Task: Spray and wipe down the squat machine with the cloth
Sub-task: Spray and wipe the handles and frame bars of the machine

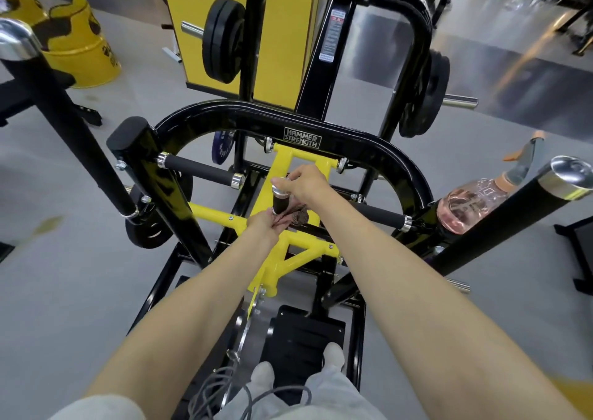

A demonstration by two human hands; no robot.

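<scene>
Squat machine (pixel 321 121), a black steel tube frame with yellow cross-members and a Hammer Strength badge, fills the middle of the view. The person is standing on its black footplate (pixel 305 336).

The right hand (pixel 303 183) is wrapped tight round the chrome-capped top of the short upright black handle (pixel 278 199) in the centre of the frame, fingers curled over it. The left hand (pixel 268 227) is just below, at the bottom end of that same handle. Its fingers are closed on the brown patterned cloth (pixel 298 216), which is bunched against the grip. So both hands are clamped, one on each thing.

Counting outward:
- One cloth and one upright handle.
- Two horizontal black foam grips with chrome ends, a left foam grip (pixel 197 170) and a right foam grip (pixel 380 213), both coming off the curved front tube.
- Two long black padded bars with chrome caps, a left padded bar (pixel 64 121) and a right padded bar (pixel 481 223), one at each side edge of the frame.
- One clear pink plastic spray bottle (pixel 471 199) with an orange trigger, lying tilted at the right end of the curved tube, between the right foam grip and the right padded bar. Can't tell exactly what it's resting on.
- Black weight plates (pixel 221 40) loaded at three spots; can't count them per spot.
- One blue plate (pixel 221 150) behind the curved tube.
</scene>
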